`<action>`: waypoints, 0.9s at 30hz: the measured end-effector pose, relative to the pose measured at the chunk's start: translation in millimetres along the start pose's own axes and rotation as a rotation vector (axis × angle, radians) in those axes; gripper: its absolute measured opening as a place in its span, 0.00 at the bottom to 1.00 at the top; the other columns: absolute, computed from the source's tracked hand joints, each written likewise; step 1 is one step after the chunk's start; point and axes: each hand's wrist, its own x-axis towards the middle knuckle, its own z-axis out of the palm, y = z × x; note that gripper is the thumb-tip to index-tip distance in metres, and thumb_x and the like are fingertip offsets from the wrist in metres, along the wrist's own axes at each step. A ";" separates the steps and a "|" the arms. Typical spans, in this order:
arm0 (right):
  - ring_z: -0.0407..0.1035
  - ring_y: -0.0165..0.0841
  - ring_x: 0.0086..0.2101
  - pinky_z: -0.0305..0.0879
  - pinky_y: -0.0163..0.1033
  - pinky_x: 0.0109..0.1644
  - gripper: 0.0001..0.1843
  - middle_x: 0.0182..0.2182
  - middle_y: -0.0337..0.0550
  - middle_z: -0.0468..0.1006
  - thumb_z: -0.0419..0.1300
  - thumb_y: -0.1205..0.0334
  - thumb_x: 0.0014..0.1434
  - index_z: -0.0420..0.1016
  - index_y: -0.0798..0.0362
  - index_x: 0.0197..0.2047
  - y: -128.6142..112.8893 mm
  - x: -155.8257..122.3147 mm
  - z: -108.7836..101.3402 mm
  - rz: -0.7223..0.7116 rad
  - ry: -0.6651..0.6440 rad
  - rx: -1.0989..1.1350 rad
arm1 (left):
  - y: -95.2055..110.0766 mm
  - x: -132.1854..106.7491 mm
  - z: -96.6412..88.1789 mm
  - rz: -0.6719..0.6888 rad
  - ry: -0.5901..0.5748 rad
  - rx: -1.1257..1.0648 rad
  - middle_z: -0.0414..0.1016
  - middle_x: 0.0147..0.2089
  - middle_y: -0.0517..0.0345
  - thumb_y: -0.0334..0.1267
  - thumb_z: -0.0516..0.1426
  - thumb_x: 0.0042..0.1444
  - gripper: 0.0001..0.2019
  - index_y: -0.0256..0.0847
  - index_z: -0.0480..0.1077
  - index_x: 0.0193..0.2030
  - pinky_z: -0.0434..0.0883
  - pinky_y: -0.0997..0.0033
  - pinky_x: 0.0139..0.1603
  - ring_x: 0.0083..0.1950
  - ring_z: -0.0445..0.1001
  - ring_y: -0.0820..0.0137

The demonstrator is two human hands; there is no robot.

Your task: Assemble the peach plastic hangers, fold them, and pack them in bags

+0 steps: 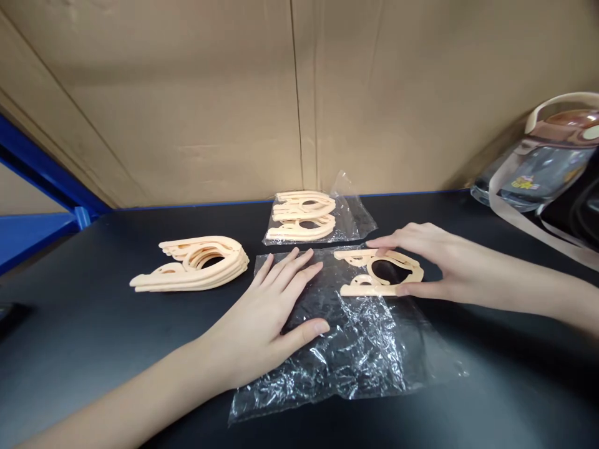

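My left hand (pixel 274 315) lies flat with its fingers spread on a clear plastic bag (pixel 322 374), pressing its left side. At the bag's upper right, my right hand (pixel 423 259) grips a beige folded travel hanger (pixel 414 274), fingers at its far edge and thumb at its near edge. I cannot tell whether this hanger lies on the bag or partly inside it. Left of my left hand sits a stack of several similar folded hangers (pixel 227 274). Behind the bag, more beige hangers (pixel 304 234) lie side by side in another clear bag (pixel 353 218).
The black tabletop (pixel 93 343) ends at a brown cardboard wall (pixel 210 112). At the right back, a clear water bottle (pixel 538 178) with a strap leans over the table. A blue metal frame (pixel 42 162) stands at the left, and a dark object (pixel 7 312) lies at the left edge.
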 end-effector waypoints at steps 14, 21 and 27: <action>0.76 0.42 0.41 0.72 0.45 0.43 0.34 0.44 0.43 0.81 0.64 0.45 0.56 0.65 0.42 0.64 15.7 -3.7 -0.8 0.065 0.011 -0.028 | -2.1 0.2 3.5 0.024 0.014 0.018 0.46 0.76 0.57 0.57 0.47 0.66 0.32 0.48 0.46 0.71 0.43 0.37 0.73 0.76 0.39 0.57; 0.71 0.43 0.46 0.68 0.50 0.49 0.26 0.52 0.43 0.75 0.59 0.45 0.61 0.66 0.41 0.61 -9.8 4.8 15.4 0.067 0.062 -0.072 | -1.1 0.6 2.5 0.041 0.000 0.028 0.48 0.75 0.61 0.56 0.46 0.67 0.29 0.51 0.48 0.71 0.43 0.38 0.73 0.76 0.39 0.58; 0.71 0.42 0.45 0.69 0.51 0.48 0.29 0.51 0.43 0.74 0.60 0.46 0.61 0.62 0.42 0.62 -13.8 4.9 24.3 0.093 0.106 -0.100 | -0.6 0.3 1.7 0.034 0.001 0.022 0.49 0.75 0.60 0.56 0.47 0.66 0.29 0.51 0.50 0.71 0.43 0.38 0.73 0.76 0.41 0.57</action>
